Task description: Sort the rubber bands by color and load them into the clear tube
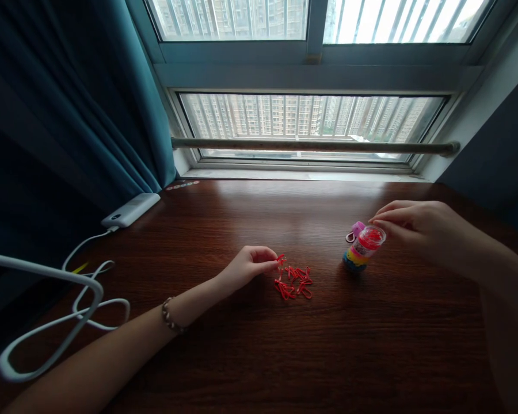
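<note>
My left hand [252, 265] pinches a small red band [281, 260] at its fingertips. Just beside it, a loose pile of red bands [294, 282] lies on the dark wood table [259, 351]. To the right, a small clear jar [363, 249] with blue, yellow, pink and red layers leans to the right, its mouth uncovered. My right hand [408, 223] is closed at the jar's rim, fingertips together; whether they hold anything is too small to tell. A purple piece with a ring [357, 229] shows behind the jar.
A white power bank [132, 210] with a looping white cable [86, 282] lies at the left by the blue curtain [125, 115]. A rail [311, 145] crosses the window behind the table.
</note>
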Action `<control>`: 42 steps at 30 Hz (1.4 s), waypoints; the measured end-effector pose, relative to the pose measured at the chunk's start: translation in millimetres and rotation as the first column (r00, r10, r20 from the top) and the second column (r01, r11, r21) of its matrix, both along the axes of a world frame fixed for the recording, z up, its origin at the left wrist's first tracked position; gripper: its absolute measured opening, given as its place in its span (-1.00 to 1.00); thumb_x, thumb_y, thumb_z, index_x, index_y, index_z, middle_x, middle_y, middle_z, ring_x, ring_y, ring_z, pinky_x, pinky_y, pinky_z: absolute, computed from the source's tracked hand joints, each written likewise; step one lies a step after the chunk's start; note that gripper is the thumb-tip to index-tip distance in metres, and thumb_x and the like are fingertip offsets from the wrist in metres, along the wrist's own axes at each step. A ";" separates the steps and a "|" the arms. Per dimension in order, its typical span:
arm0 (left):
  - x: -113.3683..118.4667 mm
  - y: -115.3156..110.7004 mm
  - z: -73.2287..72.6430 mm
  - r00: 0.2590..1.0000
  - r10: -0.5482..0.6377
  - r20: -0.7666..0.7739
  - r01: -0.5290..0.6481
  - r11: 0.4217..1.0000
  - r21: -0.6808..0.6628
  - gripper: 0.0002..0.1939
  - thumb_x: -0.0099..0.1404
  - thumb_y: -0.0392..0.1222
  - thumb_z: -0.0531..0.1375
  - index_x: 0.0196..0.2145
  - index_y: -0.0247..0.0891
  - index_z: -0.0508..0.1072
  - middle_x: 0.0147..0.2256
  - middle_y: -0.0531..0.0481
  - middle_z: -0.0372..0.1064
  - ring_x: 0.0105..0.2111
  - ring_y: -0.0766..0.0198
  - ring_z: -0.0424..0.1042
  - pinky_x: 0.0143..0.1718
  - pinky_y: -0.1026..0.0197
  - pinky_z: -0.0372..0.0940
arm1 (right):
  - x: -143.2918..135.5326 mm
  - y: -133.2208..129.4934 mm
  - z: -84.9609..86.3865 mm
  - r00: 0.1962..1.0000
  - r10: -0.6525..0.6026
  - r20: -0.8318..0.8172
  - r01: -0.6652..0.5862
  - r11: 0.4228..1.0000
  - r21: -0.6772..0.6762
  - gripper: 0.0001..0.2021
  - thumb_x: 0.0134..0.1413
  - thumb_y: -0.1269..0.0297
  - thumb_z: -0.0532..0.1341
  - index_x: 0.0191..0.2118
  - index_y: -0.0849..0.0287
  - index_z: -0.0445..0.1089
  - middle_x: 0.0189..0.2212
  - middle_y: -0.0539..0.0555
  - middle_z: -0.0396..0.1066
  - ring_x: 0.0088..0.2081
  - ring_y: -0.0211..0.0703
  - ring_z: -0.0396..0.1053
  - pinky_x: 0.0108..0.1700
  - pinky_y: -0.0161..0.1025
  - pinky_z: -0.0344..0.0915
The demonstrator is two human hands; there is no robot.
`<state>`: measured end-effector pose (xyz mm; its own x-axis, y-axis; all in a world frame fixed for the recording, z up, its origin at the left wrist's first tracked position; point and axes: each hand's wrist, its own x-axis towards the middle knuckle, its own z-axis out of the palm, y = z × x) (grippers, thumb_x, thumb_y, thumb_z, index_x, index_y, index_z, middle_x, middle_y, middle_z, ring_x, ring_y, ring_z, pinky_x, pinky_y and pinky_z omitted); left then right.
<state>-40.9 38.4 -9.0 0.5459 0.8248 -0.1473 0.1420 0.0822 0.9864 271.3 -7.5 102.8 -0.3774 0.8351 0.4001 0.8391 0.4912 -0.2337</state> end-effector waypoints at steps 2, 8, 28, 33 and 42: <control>-0.4 0.2 -0.3 0.994 0.063 0.091 -0.058 0.996 -0.063 -0.84 0.02 -0.20 0.26 -0.43 -0.34 0.45 -0.48 0.02 0.40 -0.47 0.39 0.33 -0.39 0.35 0.21 | -6.8 -5.2 6.1 0.998 -0.031 -0.048 0.033 0.998 0.059 -0.84 -0.01 0.23 0.15 -0.41 0.09 0.47 -0.45 0.06 0.44 -0.50 -0.21 0.35 -0.51 -0.29 0.26; 1.6 -7.2 -2.7 0.931 0.184 0.314 -0.073 0.940 -0.334 -0.83 -0.01 -0.27 0.29 -0.39 -0.36 0.47 -0.49 0.01 0.39 -0.49 0.44 0.34 -0.41 0.37 0.22 | -68.9 -17.8 -13.7 0.948 0.059 -0.313 -0.059 0.998 0.011 -0.89 0.00 0.31 0.16 -0.39 0.14 0.43 -0.42 0.04 0.40 -0.48 -0.29 0.34 -0.49 -0.35 0.28; 6.2 -22.6 -2.0 0.953 0.126 0.275 -0.018 0.932 -0.362 -0.78 -0.05 -0.25 0.31 -0.41 -0.42 0.48 -0.44 -0.08 0.43 -0.43 0.34 0.39 -0.26 0.25 0.26 | -123.8 -9.3 -89.8 0.602 -0.206 -0.771 -0.237 0.877 -0.419 -0.89 -0.16 0.32 0.26 -0.48 0.26 0.39 -0.54 0.05 0.41 -0.49 -0.25 0.34 -0.46 -0.36 0.28; 4.6 -20.6 -3.3 0.944 0.129 0.303 -0.013 0.934 -0.357 -0.78 0.00 -0.22 0.28 -0.39 -0.43 0.48 -0.41 -0.12 0.44 -0.40 0.30 0.40 -0.23 0.19 0.27 | -119.4 -6.2 -90.0 0.569 -0.216 -0.793 -0.275 0.859 -0.432 -0.86 -0.18 0.28 0.28 -0.47 0.25 0.39 -0.53 0.03 0.42 -0.47 -0.24 0.35 -0.44 -0.35 0.29; 7.1 -33.5 2.4 0.960 0.033 0.277 0.090 0.904 -0.419 -0.74 0.06 -0.16 0.24 -0.36 -0.45 0.49 -0.43 -0.14 0.43 -0.39 0.22 0.41 -0.25 0.16 0.27 | -130.5 -12.7 -107.6 0.772 0.076 -0.631 -0.285 0.929 -0.237 -0.97 -0.09 0.41 0.24 -0.46 0.22 0.43 -0.52 0.02 0.39 -0.49 -0.29 0.32 -0.43 -0.37 0.24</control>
<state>-33.8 4.8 -6.6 0.6372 0.7002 -0.3219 -0.1162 0.5002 0.8581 140.8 -20.1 -4.8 -0.3015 0.8922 0.3362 0.3752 0.4352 -0.8184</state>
